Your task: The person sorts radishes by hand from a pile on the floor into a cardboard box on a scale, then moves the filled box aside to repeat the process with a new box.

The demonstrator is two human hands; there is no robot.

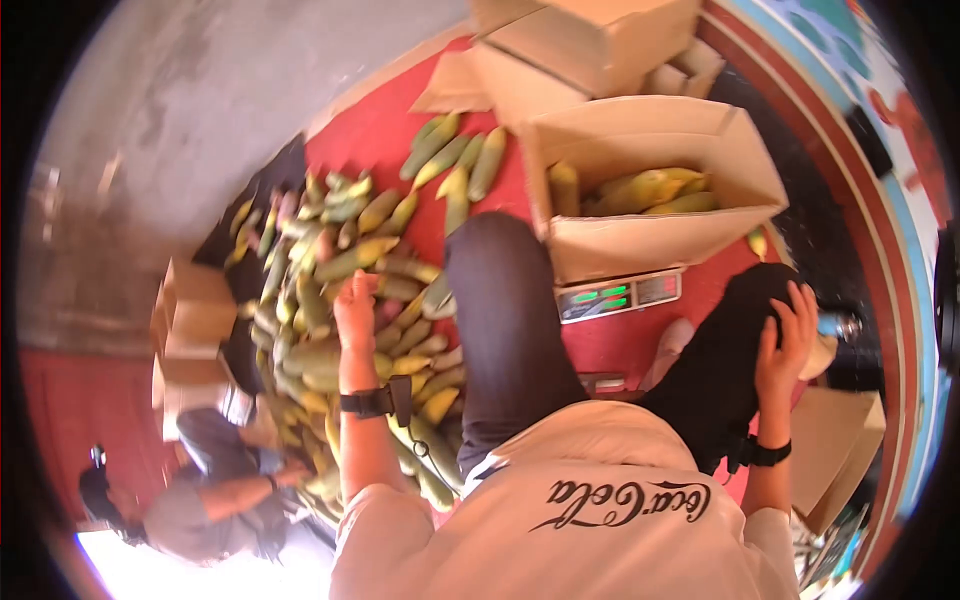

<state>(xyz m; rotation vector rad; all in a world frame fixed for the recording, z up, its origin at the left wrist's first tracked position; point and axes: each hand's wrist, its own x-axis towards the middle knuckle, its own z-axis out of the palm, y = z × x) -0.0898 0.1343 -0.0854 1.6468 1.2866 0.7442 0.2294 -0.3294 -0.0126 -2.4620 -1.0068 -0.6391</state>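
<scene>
My left hand [356, 312] reaches over a big pile of thick green-and-yellow cucumbers [312, 358], slightly blurred, its fingers out and nothing visible in them. Just beyond its fingertips lies a long cucumber [345, 264] with a yellow end. My right hand [787, 345] rests on my right knee with the fingers spread, holding nothing. Between and beyond my knees, an open cardboard box [640, 245] sits on a digital scale [620, 296] with lit green digits. Several yellowish cucumbers [650, 188] lie inside the box.
Loose cucumbers [487, 165] lie on the red mat [375, 135] left of the box. More cardboard boxes [570, 50] stand behind it. Another person [215, 500] sits at the lower left, near cartons [195, 310]. A bottle [838, 325] is beside my right knee.
</scene>
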